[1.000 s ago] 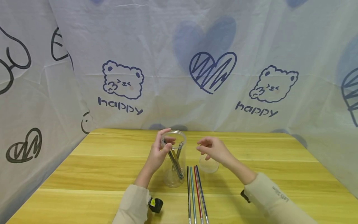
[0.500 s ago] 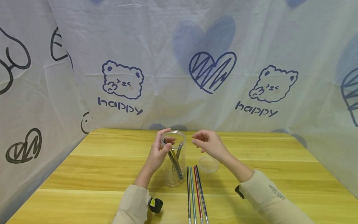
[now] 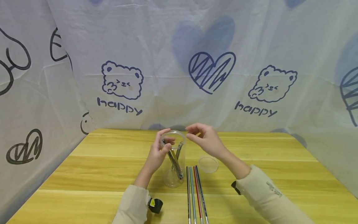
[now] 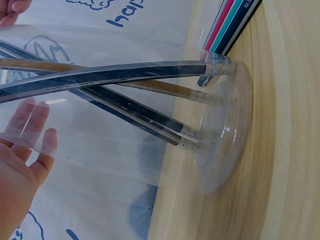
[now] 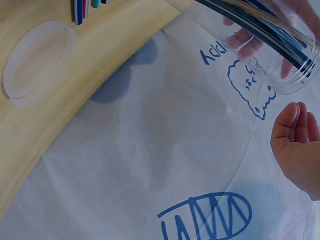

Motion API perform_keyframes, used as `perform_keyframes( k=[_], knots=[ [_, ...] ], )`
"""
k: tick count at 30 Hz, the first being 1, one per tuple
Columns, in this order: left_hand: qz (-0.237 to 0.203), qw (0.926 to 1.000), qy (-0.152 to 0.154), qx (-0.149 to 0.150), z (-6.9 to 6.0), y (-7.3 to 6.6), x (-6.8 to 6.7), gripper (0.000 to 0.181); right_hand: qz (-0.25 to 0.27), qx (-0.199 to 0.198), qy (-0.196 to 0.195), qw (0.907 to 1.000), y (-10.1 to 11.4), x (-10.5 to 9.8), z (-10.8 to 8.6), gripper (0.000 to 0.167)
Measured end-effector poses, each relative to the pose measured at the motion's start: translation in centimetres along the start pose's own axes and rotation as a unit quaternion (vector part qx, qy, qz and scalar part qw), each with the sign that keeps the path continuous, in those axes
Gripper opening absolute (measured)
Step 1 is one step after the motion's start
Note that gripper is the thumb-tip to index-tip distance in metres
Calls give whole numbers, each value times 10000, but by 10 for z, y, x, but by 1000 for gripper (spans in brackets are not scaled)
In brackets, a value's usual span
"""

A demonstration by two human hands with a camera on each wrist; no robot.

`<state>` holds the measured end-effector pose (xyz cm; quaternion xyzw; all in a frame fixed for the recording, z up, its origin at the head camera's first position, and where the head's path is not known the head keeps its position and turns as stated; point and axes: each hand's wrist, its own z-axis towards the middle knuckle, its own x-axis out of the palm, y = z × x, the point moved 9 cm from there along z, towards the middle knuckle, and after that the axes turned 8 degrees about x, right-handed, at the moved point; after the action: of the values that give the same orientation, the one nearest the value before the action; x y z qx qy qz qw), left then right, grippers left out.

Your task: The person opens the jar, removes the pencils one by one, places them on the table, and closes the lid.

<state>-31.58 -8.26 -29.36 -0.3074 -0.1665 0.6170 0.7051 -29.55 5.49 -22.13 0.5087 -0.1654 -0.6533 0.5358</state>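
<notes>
Upright on the wooden table stands a tall clear plastic jar (image 3: 171,182), uncapped at the top. Several pencils (image 4: 150,70) lean crossed inside it, their metal-banded ends at the bottom. My left hand (image 3: 156,154) grips the jar around its left side just below the rim, and its fingers show through the clear wall in the left wrist view. Close to the right of the rim hovers my right hand (image 3: 207,140), fingers bent, nothing between them. In the right wrist view, that right hand (image 5: 300,150) is just apart from the jar's mouth.
A round clear lid (image 3: 208,165) lies flat on the table, right of the jar. In front of it several loose pencils, one of them a red pencil (image 3: 198,194), lie side by side. A white printed cloth (image 3: 167,102) hangs behind the table.
My right hand has moved up and to the left, from above the lid to beside the jar's rim. The left hand and the jar have stayed put.
</notes>
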Motion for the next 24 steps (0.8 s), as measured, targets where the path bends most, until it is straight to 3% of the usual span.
perform_keyframes(
  k=[6,13,22,24],
  knots=[
    [-157,9998,81,4,-1,-1,1,69,-258,-512,189,9982,13,9,-1,18],
    [-61,9999,92,74,-1,-3,1,70,-822,-1259,376,9879,24,22,-1,16],
    [21,9998,24,218,0,-4,-1,70,-1121,-1644,913,9757,30,37,-3,19],
    [38,9997,38,241,1,-12,0,73,-1189,-1670,1050,9731,30,40,-4,20]
  ],
)
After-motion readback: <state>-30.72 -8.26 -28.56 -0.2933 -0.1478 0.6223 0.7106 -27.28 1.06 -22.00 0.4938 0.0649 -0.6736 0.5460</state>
